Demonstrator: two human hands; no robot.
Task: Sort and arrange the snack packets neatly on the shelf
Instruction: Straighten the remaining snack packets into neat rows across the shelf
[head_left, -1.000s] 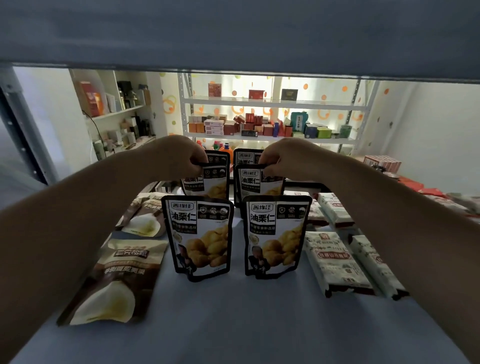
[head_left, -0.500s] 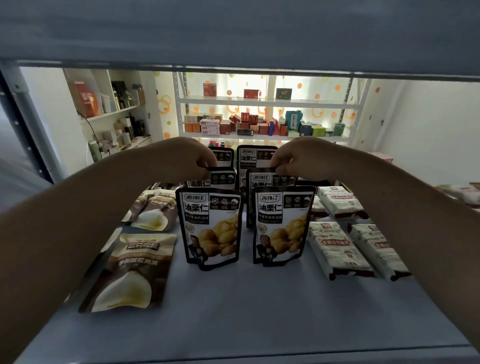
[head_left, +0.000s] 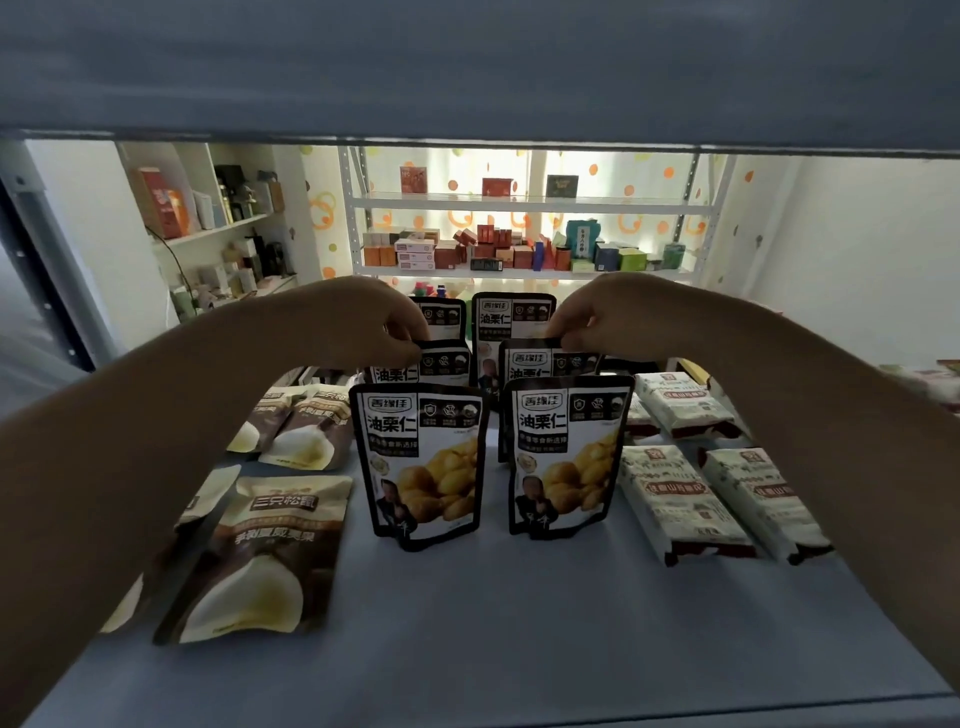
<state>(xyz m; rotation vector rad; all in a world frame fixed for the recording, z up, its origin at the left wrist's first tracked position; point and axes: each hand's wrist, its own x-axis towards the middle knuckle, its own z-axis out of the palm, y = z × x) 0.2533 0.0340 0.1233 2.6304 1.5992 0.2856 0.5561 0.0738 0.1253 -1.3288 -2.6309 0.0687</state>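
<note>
Presently, two middle-row chestnut pouches are pinched by their top edges: one by the left hand, one by the right hand. Just nearer than each grip, front pouches stand upright on the shelf.

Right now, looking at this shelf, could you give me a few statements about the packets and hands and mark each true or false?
1. The front chestnut pouches stand upright. True.
2. The brown pouches stand upright too. False: they lie flat, on the left.
3. The right hand pinches the top of a second-row chestnut pouch. True.
4. The white packets are left of the chestnut pouches. False: they lie on the right.
5. The left hand rests flat on the shelf. False: it pinches a second-row pouch.
</note>
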